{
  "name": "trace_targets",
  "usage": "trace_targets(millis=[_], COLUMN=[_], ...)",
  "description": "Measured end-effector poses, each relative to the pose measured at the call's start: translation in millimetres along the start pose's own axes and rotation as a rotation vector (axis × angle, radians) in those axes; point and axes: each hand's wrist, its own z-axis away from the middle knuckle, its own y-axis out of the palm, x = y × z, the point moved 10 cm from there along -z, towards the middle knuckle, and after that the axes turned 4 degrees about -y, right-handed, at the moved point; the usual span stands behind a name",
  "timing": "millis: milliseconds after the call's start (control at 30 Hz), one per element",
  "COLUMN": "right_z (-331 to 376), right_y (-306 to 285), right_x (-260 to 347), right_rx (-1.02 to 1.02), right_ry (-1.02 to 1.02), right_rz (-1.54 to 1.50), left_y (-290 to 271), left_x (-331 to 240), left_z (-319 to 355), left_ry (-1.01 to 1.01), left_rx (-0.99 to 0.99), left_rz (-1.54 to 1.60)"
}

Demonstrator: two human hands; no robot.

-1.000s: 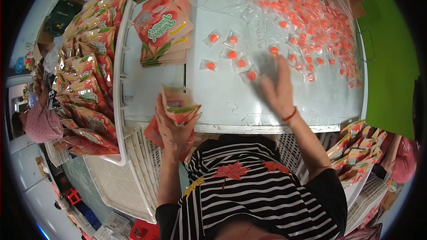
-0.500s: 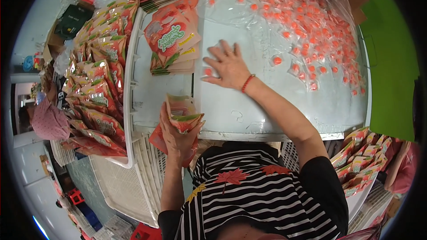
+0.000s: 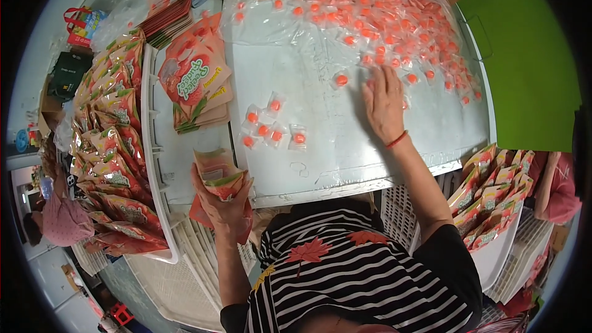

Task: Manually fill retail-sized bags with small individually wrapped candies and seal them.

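The left hand is clamping its grip round an open pouch at the surface edge, while the right hand, fingers spread flat, is raking light, slippery-looking wrapped candies, probably easiest pinched by their crinkly wrapper edges.

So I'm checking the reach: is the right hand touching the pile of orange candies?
Touching. The head view shows the right hand flat on the table, fingertips among wrapped candies at the edge of the candy pile.
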Motion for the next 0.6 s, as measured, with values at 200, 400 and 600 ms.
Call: trace_targets(millis=[200,400,600], right_z=[10,28,30], right_y=[16,39,7], right_x=[-6,-86,-118], right_rx=[0.003,-0.224,-0.313], right_ry=[0.146,0.693,0.662], right_rz=[-0.247,-1.473,-1.173], left_y=[8,4,6], left_x=[-19,-3,-5], left_z=[-3,3,3], left_ry=[0.042,-0.007,0.016], left_rx=[0.025,0.019,0.012], left_rz=[-0.013,-0.033,-0.044])
